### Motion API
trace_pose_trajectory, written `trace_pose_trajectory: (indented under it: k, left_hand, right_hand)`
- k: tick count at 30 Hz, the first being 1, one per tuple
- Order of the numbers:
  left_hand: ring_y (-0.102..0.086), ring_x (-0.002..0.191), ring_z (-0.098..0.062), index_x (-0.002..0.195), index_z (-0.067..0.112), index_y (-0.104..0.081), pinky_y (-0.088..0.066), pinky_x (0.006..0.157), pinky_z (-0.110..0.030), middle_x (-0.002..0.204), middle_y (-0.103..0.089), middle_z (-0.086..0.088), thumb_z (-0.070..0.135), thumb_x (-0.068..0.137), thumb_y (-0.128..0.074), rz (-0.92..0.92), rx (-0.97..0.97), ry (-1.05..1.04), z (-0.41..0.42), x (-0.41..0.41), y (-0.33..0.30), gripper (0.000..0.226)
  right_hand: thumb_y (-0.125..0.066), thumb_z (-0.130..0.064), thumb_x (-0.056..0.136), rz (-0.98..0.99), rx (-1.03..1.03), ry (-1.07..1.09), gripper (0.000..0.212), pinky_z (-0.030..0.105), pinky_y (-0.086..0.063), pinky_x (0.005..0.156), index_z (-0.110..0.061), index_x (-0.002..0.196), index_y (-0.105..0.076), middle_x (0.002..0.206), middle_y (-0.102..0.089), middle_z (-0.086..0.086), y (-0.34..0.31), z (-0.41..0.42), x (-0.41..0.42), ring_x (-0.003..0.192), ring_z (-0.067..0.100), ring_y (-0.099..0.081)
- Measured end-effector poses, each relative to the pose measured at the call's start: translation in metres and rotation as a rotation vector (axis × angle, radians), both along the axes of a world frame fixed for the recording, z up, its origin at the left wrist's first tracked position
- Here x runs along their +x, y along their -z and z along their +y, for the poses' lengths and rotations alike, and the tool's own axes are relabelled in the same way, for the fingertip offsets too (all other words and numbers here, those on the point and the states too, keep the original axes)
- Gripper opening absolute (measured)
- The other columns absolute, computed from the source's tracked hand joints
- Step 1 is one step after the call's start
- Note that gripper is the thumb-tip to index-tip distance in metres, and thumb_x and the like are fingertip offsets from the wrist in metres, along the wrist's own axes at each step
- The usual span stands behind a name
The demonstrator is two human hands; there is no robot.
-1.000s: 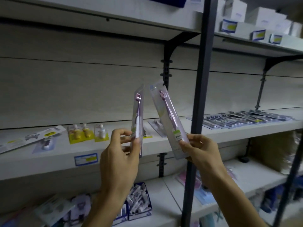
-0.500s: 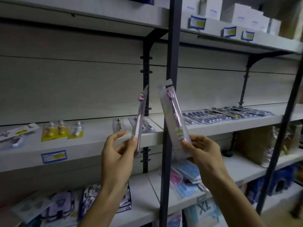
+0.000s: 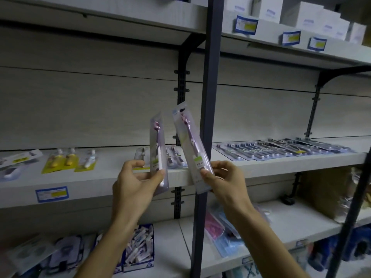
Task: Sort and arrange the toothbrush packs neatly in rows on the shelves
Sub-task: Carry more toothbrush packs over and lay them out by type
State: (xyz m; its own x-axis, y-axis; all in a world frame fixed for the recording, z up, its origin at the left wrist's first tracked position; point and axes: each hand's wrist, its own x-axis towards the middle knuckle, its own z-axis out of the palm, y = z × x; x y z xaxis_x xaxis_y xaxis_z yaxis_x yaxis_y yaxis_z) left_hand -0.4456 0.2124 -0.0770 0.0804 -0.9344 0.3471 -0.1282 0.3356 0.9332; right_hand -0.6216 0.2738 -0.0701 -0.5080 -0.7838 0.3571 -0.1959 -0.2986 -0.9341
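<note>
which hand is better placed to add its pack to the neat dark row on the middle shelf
Probably right. The right hand holds its toothbrush pack nearer the dark row; the left hand holds its pack further from it.

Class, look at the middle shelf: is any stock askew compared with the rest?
Yes. The packs at the far left lie slanted and overlapping, unlike the straight row of packs on the right. Nothing looks damaged.
</note>
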Motion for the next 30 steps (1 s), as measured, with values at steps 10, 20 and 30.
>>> trace_pose_trajectory:
  k: [10,20,30]
  left_hand:
    - [-0.067,0.078,-0.018,0.090,0.021,-0.064,-0.055,0.072,-0.033,0.083,-0.072,0.000,0.036,0.071,-0.079,-0.275,-0.130,-0.133,-0.042,-0.014,-0.005,0.029]
    - [-0.063,0.088,-0.023,0.095,0.018,-0.067,-0.048,0.075,-0.028,0.091,-0.070,-0.003,0.041,0.069,-0.078,-0.421,-0.115,-0.129,-0.080,-0.005,-0.013,0.036]
    - [-0.056,0.089,-0.020,0.090,0.014,-0.064,-0.042,0.073,-0.028,0.084,-0.065,0.001,0.039,0.073,-0.076,-0.530,-0.097,-0.106,-0.120,-0.013,-0.022,0.032]
  right_hand:
    - [-0.066,-0.019,0.088,0.158,-0.081,0.046,0.027,0.030,-0.058,0.069,-0.029,0.108,-0.050,0.096,-0.059,-0.012,0.009,-0.040,0.002,0.084,0.007,-0.063]
    - [-0.062,-0.019,0.091,0.263,-0.057,0.119,0.021,0.029,-0.059,0.063,-0.028,0.107,-0.051,0.091,-0.061,-0.012,0.007,-0.067,0.013,0.075,0.004,-0.064]
    - [-0.057,-0.013,0.094,0.422,-0.012,0.194,0.023,0.028,-0.059,0.069,-0.016,0.116,-0.051,0.089,-0.053,-0.015,-0.006,-0.108,0.024,0.067,0.003,-0.058]
